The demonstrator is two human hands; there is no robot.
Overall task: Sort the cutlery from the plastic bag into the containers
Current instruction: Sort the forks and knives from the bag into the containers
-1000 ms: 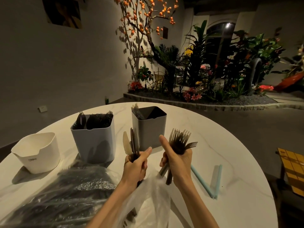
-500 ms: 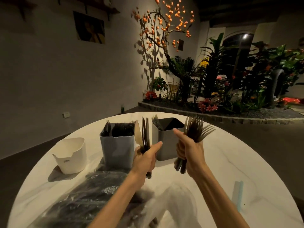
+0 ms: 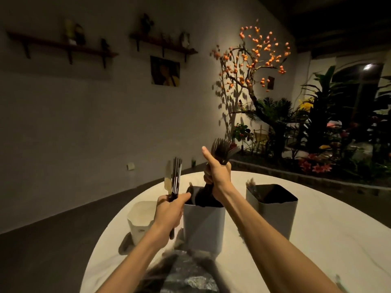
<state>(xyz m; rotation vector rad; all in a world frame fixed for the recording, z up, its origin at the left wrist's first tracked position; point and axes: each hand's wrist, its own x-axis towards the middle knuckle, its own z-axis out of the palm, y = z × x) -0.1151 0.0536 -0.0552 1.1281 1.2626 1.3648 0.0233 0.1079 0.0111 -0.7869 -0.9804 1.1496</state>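
Forks [image 3: 221, 150], a dark bunch of them, stand tines-up in the grip of the right hand [image 3: 215, 173], whose fingers are clenched around the handles while the thumb sticks straight up; the handle ends hang down over the mouth of the middle container [image 3: 203, 226], a pale square tub already holding dark cutlery. At nine o'clock from that hand, and lower, the left hand [image 3: 169, 214] grasps a bundle of knives [image 3: 174, 178], blades upright, one pale blade on the left side of several dark ones, the thumb stretched toward the tub's rim. The low white container [image 3: 139, 220] sits at nine o'clock from the middle tub, partly hidden behind the left wrist. The grey container [image 3: 273, 212] stands at three o'clock from the middle tub, apart from it, with a few blurred cutlery tips showing at its far left corner. All three rest on the round white table [image 3: 317, 246]. At six o'clock, near the lower edge of the view between the two forearms, lies the plastic bag [image 3: 186, 273], crinkled and clear, with dark cutlery inside it. Beyond the table, at twelve to two o'clock, a tree with orange fruit [image 3: 254, 58] rises from a planted bed, and two wall shelves [image 3: 63, 46] hang at ten o'clock.
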